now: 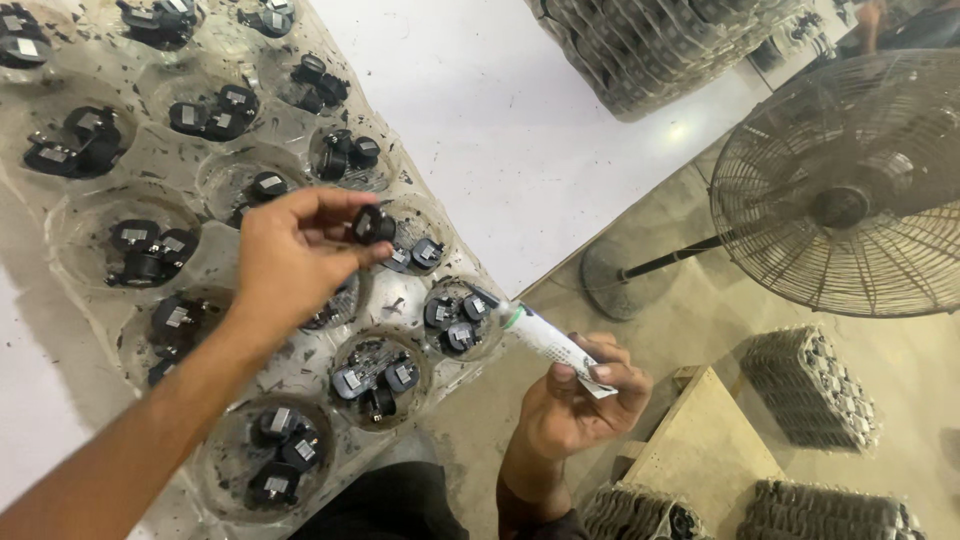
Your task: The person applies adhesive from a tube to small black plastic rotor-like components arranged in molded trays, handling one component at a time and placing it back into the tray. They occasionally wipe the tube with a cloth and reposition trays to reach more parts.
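Observation:
My left hand [290,262] is raised over a clear plastic tray [215,275] and pinches a small black part [372,225] between thumb and fingertips. My right hand [580,395] holds a white squeeze tube [545,338] off the table's edge, its nozzle pointing up-left toward the tray. The tray has round wells, each with two or three small black parts [455,315] bearing metal contacts.
The tray lies on a white table [500,120]. A standing fan [850,185] is on the floor to the right. Stacks of filled trays [810,385] sit on the floor and at the table's far end [650,50]. A wooden block [700,450] lies below.

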Tool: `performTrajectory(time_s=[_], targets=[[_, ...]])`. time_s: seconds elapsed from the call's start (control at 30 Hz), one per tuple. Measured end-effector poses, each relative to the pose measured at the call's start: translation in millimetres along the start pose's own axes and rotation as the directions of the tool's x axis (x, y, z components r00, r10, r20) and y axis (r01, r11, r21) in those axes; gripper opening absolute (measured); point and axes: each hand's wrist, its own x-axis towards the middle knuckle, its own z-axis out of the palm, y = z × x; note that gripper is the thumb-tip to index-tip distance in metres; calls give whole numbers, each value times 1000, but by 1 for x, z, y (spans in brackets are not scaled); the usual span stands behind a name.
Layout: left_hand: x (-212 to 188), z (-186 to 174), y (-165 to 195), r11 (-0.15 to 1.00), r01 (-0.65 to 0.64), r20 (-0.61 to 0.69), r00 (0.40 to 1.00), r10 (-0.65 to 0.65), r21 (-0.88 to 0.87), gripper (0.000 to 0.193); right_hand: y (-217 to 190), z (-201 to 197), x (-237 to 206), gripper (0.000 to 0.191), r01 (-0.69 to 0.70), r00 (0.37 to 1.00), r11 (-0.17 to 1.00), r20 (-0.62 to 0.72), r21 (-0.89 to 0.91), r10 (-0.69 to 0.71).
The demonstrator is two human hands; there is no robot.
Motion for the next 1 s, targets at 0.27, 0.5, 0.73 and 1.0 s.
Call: performTrajectory(time_s=[0.27,0.5,0.73,1.0], targets=[[76,16,3,523,-412,453,890,55,746,37,-1,-18,4,32,-68,998,998,-13,-19,68],[87,33,-33,137,-614,615,788,40,778,24,8,-33,0,33,-111,994,994,-13,-24,111],[80,-16,15,234,-495,471,868,156,837,31,25,-39,-11,33,-138,988,990,-73,35,140],[38,-121,64,-14,-2,0,991,-131,1000,28,26,-28,-23,33,-215,972,967,-69,137,226]])
